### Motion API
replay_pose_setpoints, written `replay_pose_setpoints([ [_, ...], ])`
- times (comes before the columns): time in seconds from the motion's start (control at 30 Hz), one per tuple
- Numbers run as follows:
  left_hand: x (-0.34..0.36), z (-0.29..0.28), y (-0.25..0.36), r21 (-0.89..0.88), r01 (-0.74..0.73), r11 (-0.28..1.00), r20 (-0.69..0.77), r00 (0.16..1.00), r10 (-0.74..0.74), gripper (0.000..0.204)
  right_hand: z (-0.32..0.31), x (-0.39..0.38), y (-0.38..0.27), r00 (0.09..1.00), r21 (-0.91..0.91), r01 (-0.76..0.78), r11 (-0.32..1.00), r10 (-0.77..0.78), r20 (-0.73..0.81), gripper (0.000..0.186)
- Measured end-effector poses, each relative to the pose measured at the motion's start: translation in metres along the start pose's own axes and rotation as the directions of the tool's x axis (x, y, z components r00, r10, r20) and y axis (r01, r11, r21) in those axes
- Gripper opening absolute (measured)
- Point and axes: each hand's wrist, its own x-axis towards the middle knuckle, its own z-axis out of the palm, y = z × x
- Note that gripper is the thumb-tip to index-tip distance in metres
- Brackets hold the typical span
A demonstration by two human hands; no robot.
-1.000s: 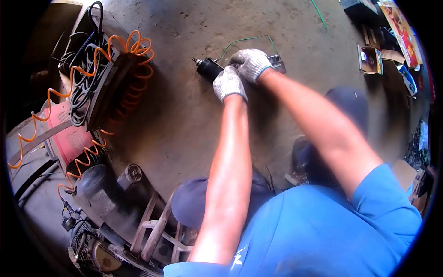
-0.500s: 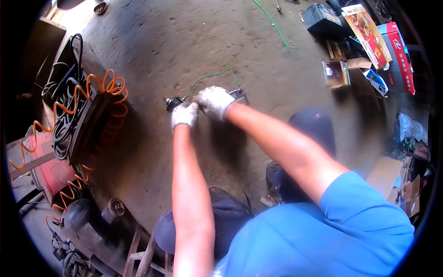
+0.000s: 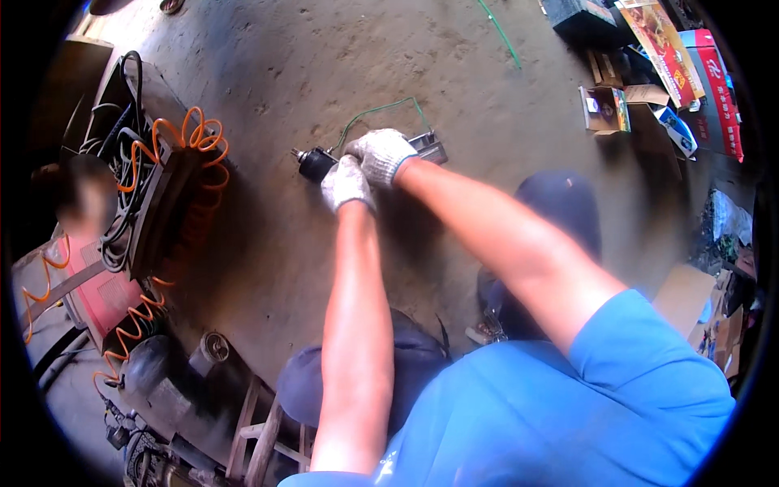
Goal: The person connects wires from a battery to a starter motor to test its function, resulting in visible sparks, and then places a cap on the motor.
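Both my hands wear whitish knitted gloves and meet over parts on the concrete floor. My left hand [image 3: 347,183] is closed at the near end of a black cylindrical device [image 3: 315,166], which has a metal tip pointing left. My right hand [image 3: 379,154] is curled just right of it, with its fingertips against my left glove; what they pinch is hidden. Behind my right hand lies a grey metal block [image 3: 428,146]. A thin green wire [image 3: 381,105] loops from near the cylinder to this block.
At left, a rack [image 3: 158,219] carries cables and orange coiled hose, beside a pink machine [image 3: 105,288], partly blurred. A dark tank [image 3: 154,373] and wooden ladder [image 3: 264,438] lie lower left. Boxes [image 3: 673,73] pile at upper right; green hose [image 3: 503,36] lies on the floor.
The view has shifted, so the floor and parts sit lower and farther left than a second ago. My hands stay together at the same parts, with slight shifts of the fingers.
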Motion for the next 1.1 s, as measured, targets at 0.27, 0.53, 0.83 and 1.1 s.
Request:
replay_pose_setpoints([
  [0.27,-0.032,0.005,0.010,-0.226,0.105,0.968,-0.130,0.982,-0.137,0.016,-0.007,-0.006,-0.001,0.998,0.026,0.070,0.997,-0.070,-0.002,0.029],
  [0.53,0.014,-0.038,0.024,-0.180,0.360,0.915,0.257,0.915,-0.310,0.013,0.005,-0.001,0.008,0.993,0.128,0.093,0.987,-0.082,-0.085,0.025],
  [0.83,0.015,-0.060,0.015,-0.243,0.137,0.960,0.095,0.989,-0.117,0.011,0.017,0.001,0.015,0.967,0.169,0.160,0.973,-0.121,-0.223,0.027],
  [1.1,-0.001,-0.058,0.010,-0.183,0.040,0.982,0.241,0.971,0.005,0.017,0.020,0.000,0.015,0.957,0.139,0.163,0.977,-0.122,-0.264,0.027],
])
